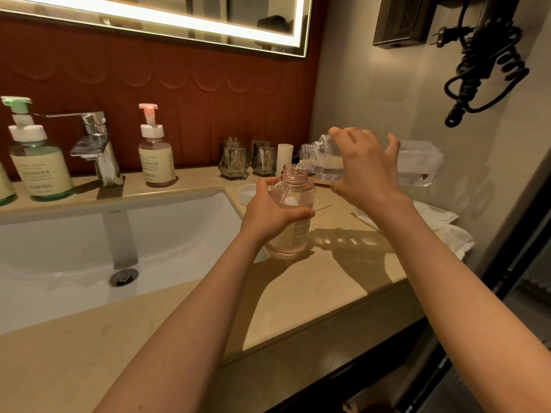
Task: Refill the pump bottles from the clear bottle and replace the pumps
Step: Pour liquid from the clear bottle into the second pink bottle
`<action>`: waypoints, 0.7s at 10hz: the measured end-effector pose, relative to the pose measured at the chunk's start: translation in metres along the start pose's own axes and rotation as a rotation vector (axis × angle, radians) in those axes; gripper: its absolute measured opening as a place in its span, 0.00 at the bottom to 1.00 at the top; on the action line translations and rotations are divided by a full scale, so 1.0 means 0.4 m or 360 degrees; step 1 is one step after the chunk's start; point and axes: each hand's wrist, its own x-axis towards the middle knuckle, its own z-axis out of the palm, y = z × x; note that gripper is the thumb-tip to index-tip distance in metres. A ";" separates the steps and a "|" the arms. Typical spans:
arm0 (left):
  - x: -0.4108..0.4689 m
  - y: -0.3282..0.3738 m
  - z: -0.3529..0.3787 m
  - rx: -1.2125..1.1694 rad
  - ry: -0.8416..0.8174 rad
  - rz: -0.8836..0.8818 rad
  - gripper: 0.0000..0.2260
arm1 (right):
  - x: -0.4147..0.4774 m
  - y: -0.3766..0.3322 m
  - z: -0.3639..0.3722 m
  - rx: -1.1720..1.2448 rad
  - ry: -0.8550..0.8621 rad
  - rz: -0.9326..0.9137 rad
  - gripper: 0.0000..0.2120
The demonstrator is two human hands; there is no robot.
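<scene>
My left hand (pixel 269 211) grips an uncapped pink pump bottle (pixel 295 204) standing on the counter right of the sink. My right hand (pixel 365 171) holds the clear bottle (pixel 417 165) tipped on its side, with its neck (pixel 308 158) over the pink bottle's mouth. A thin stream of clear liquid runs from one into the other. A pink pump bottle (pixel 156 158) with its pump on stands behind the sink, right of the faucet. A green pump bottle (pixel 38 162), pump fitted, stands to the faucet's left.
A white sink basin (pixel 119 234) and chrome faucet (pixel 98 147) fill the left. Two glass tumblers (pixel 247 159) and a white tube (pixel 285 156) stand at the back. A white cap (pixel 249 192) lies behind my left hand. White cloth (pixel 441 222) lies at the right; a coiled black cord (pixel 483 64) hangs on the wall.
</scene>
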 end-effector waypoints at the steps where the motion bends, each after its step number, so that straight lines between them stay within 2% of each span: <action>1: 0.000 -0.001 0.000 0.0000 -0.0001 0.0001 0.40 | 0.001 -0.001 0.000 0.0001 -0.0009 0.0001 0.34; 7: 0.002 -0.002 0.002 -0.0009 0.0000 -0.0007 0.41 | 0.000 -0.004 -0.004 -0.0011 -0.0017 -0.0005 0.33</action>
